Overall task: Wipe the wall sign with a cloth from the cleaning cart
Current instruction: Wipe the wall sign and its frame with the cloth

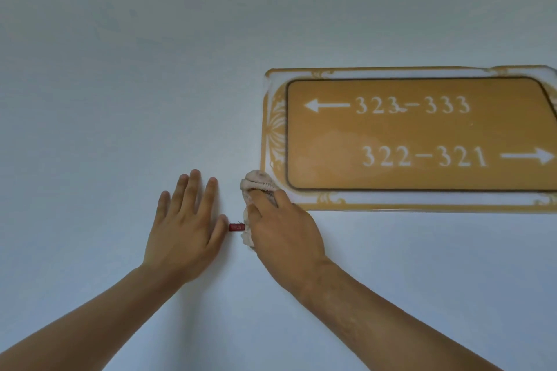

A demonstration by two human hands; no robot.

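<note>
The sign point(422, 135) is a flat, glossy rectangle fixed to the wall point(120, 69), on the right of the view and running past its right edge; its middle is an ochre panel with rounded corners and a thin dark outline, set in a pale border with gold scrollwork at the corners and a fan-like flourish down the left side; white characters read "323–333" with an arrow pointing left, and below that "322–321" with an arrow pointing right; a lighter, hazy patch shows on the panel's lower left. The cloth point(256, 187) is pale, soft and bunched, with a ribbed fold at the top; it lies against the sign's lower left corner and the wall just beside it; a small red tag point(236, 227) sticks out from its left edge. The right hand point(283, 235) lies over the cloth, fingers curled down on it, pressing it to the surface. The left hand point(187, 226) rests flat on the wall just left of the cloth, fingers spread, holding nothing; its thumb tip is near the tag. The wall is plain, matte and pale.
</note>
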